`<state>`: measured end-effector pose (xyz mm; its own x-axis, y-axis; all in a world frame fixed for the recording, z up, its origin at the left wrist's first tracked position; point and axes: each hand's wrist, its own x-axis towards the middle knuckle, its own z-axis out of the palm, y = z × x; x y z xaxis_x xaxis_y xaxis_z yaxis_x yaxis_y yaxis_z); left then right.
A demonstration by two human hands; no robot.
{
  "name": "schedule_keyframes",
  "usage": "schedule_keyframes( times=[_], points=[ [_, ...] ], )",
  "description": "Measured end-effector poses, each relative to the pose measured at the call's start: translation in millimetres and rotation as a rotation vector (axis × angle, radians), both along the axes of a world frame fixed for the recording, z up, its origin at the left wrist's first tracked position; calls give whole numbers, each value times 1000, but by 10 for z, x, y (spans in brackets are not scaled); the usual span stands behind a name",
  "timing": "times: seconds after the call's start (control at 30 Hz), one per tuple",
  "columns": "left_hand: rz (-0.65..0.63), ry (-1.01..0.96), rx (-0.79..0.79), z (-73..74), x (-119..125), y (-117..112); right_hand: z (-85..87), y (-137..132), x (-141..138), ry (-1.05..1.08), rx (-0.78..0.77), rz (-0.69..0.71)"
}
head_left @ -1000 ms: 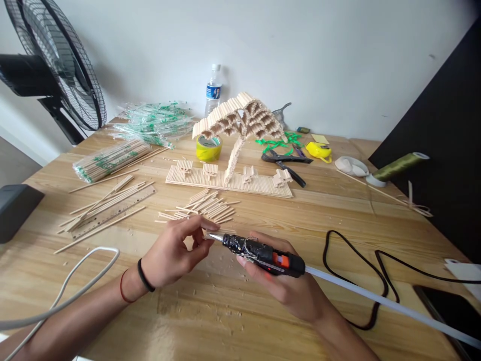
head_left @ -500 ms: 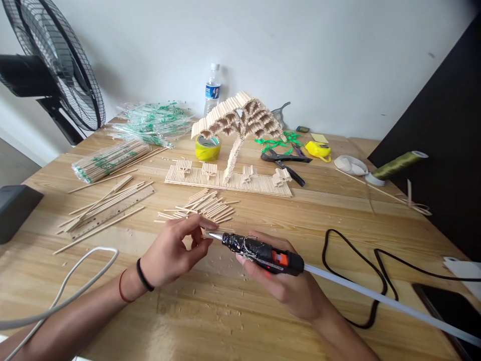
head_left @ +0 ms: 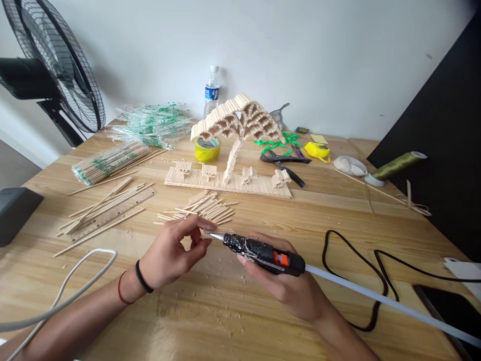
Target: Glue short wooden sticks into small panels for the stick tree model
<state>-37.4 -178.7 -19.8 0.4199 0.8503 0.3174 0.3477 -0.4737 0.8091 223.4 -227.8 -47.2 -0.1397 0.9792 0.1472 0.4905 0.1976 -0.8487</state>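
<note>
My right hand (head_left: 280,281) is wrapped around a black hot glue gun (head_left: 259,253) with an orange part near its rear, and a long translucent glue stick (head_left: 361,288) runs out of its back. The metal nozzle points left, at the fingertips of my left hand (head_left: 180,245). Those fingers are closed in a pinch on a small pale wooden stick piece (head_left: 205,234), mostly hidden by them; whether the nozzle touches it I cannot tell. Just beyond lies a pile of short wooden sticks (head_left: 210,206). Behind it stands a tree-shaped stick model (head_left: 235,155) on a flat slatted base (head_left: 263,188).
Longer sticks and a ruler (head_left: 112,213) lie at left, near bagged sticks (head_left: 110,163) and plastic wrappers (head_left: 152,123). Yellow tape (head_left: 208,150), a bottle (head_left: 212,93), pliers (head_left: 287,163) and a tape measure (head_left: 317,151) stand behind. A black cable (head_left: 376,281) and phone (head_left: 447,316) lie right.
Both hands keep nearly the same pose. The glue gun's nozzle has shifted very slightly to the right against the left fingertips, and more of the pale piece shows.
</note>
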Motion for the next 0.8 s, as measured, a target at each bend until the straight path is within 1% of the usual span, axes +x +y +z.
schedule_keyframes(
  times=[0.07, 0.2, 0.27, 0.33, 0.4, 0.47, 0.5, 0.57, 0.63, 0.8],
  points=[
    [4, 2, 1, 3, 2, 1, -14, -10, -8, 9, 14, -49],
    [17, 3, -2, 7, 2, -1, -41, -23, -33, 21, -29, -45],
    [20, 7, -24, 4, -2, -5, -15, -10, -53, 29, -29, -49],
    [28, 18, -44, -2, -9, -7, 59, 21, -82, 42, -8, -71],
    [39, 25, -53, -10, -15, -7, 173, 63, -116, 47, -26, -18],
    [47, 19, -56, -18, -19, -3, 298, 107, -146, 52, -86, 98],
    [48, 15, -58, -21, -20, -1, 351, 125, -157, 62, -101, 131],
    [50, 5, -62, -26, -22, 4, 418, 149, -171, 82, -104, 149],
    [48, -6, -62, -29, -25, 8, 435, 159, -172, 94, -106, 146],
    [41, -26, -57, -38, -38, 10, 408, 157, -162, 93, -122, 133]
  ],
)
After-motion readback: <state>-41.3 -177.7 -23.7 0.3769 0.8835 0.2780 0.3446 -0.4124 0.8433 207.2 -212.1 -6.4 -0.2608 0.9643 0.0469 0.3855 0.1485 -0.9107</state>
